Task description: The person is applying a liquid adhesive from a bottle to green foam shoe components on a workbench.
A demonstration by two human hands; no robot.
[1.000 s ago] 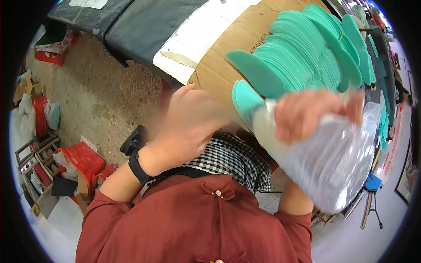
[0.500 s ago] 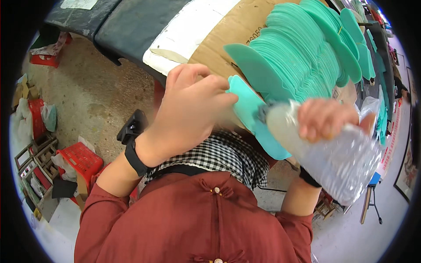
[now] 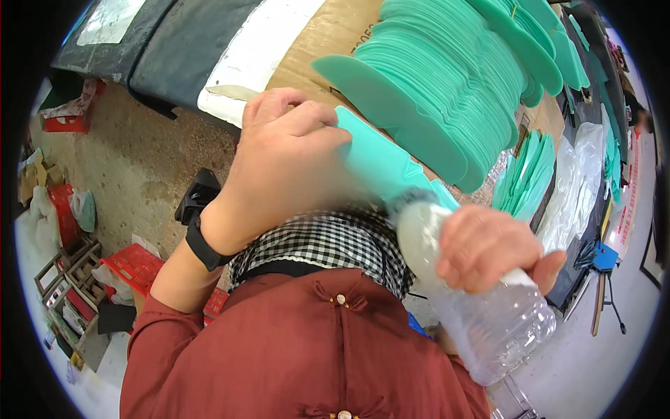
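My left hand (image 3: 279, 164) is closed at the far end of a flat green insole-shaped piece (image 3: 380, 157), its fingertips bent over the edge. My right hand (image 3: 485, 250) grips a clear plastic bottle (image 3: 492, 332), tilted with its neck toward the piece. A dark grey, blurred tip (image 3: 413, 204) at the bottle's mouth lies against or just over the near part of the piece; I cannot tell which. Right beyond the held piece, a thick row of matching green pieces (image 3: 447, 77) stands on edge, packed close together.
Cardboard (image 3: 307, 63) lies under the row, beside a white board (image 3: 255, 49) and a black table (image 3: 188, 49). Loose green strips (image 3: 527, 174) and clear plastic wrap (image 3: 576, 181) lie at the right. Red crates (image 3: 132, 269) stand on the floor at the left.
The bottle and my right hand have moved left and down in the picture. The whole view has shifted, so the green row sits further left, uncovering the loose strips and plastic wrap.
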